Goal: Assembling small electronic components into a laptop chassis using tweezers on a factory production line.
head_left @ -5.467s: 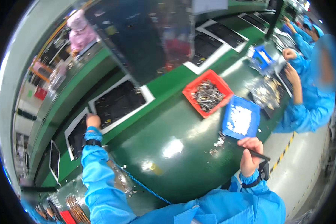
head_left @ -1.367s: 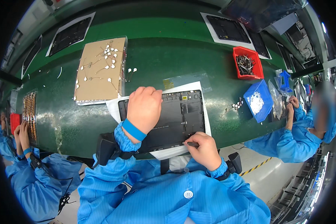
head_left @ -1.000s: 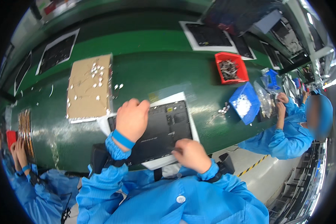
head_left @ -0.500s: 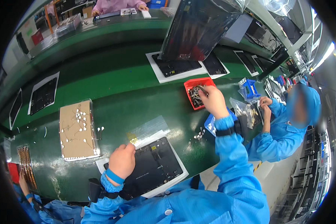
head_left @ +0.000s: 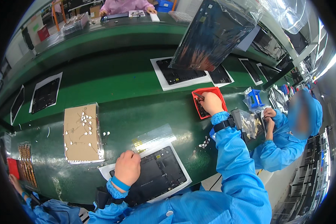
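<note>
My left hand [head_left: 127, 168] rests on the left part of a black flat device panel [head_left: 161, 174] that lies on a white sheet at the near edge of the green bench. My right hand [head_left: 211, 102] is stretched out to the right into a red tray [head_left: 196, 93] holding small metal parts. Its fingers are curled among the parts; whether they hold one cannot be seen. A clear strip with yellow tabs [head_left: 152, 136] lies just beyond the panel.
A cardboard pad [head_left: 80, 133] with small white parts lies to the left. More black panels on white sheets [head_left: 177, 74] sit on the belt. A co-worker in blue [head_left: 287, 138] sits at right beside a blue bin [head_left: 254, 98]. A large bagged panel [head_left: 212, 33] leans overhead.
My right hand left the near edge of the black panel and reached out to the red tray. My left hand stayed on the panel. The view swung toward the right.
</note>
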Available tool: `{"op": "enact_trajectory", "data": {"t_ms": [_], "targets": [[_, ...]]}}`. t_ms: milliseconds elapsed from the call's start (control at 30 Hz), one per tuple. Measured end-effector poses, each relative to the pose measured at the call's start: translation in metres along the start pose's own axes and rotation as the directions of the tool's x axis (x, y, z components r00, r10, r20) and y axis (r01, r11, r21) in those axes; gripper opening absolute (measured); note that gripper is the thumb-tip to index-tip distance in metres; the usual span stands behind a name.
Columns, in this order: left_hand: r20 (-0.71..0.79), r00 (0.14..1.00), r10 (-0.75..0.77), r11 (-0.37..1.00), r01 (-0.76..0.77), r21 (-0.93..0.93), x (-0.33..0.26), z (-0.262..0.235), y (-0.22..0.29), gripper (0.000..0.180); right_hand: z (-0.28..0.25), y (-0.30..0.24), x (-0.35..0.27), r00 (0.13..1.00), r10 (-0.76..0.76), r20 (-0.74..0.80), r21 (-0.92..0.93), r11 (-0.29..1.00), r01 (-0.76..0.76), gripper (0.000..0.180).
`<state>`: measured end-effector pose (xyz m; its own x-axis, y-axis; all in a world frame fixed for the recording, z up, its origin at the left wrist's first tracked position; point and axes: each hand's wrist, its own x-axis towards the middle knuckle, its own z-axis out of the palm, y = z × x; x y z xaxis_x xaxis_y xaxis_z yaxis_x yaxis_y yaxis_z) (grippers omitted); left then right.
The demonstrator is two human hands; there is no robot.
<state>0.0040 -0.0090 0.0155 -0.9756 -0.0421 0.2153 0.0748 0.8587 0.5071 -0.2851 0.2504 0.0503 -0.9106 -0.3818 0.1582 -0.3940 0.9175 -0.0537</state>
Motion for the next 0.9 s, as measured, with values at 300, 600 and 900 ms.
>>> {"op": "enact_trajectory", "data": {"t_ms": [300,600,900], "targets": [[0.045,0.998,0.054,0.999,-0.054,-0.003,0.008,-0.001,-0.003,0.01,-0.039,0.003,-0.023,0.942,0.224,-0.248,0.54,0.84,-0.057,0.013],[-0.044,0.997,0.066,0.993,-0.07,-0.092,0.007,0.001,-0.008,0.028,-0.018,-0.121,-0.139,0.952,0.006,0.307,0.8,0.541,-0.262,0.013],[-0.106,0.989,0.1,0.989,-0.11,-0.099,0.003,0.006,-0.012,0.024,0.017,-0.13,-0.147,0.984,0.027,0.177,0.654,0.744,-0.138,0.012]]}}
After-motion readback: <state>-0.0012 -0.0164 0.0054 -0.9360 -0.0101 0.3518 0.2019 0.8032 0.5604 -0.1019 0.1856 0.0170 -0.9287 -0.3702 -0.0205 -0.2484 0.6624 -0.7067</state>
